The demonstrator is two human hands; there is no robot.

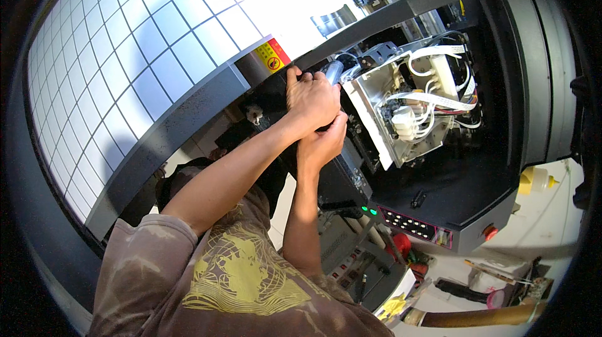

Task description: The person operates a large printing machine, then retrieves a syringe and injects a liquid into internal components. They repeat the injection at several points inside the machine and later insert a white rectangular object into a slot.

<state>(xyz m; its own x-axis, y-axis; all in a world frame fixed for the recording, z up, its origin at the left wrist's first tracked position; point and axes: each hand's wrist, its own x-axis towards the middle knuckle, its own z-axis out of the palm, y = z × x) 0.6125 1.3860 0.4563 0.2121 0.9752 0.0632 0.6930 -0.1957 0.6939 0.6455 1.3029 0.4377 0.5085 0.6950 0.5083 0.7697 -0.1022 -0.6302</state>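
Note:
My left hand (313,100) is closed at the front edge of a large dark machine, its fingers curled and what they grip hidden. A shiny, see-through bluish cylinder (334,72) shows just beyond its knuckles; whether the hand touches it I cannot tell. Right below, my right hand (323,142) presses up against the left one with its fingers bent inward. Whatever lies between the two hands is out of sight. To their right sits an opened metal carriage (370,108) with white flat cables (436,97) and pale plastic blocks.
A dark rail (389,16) crosses above the hands. The white gridded bed (144,42) spreads to the left, with a red and yellow warning label (273,55) at its edge. A button panel (407,224) and a red knob (490,232) are at lower right.

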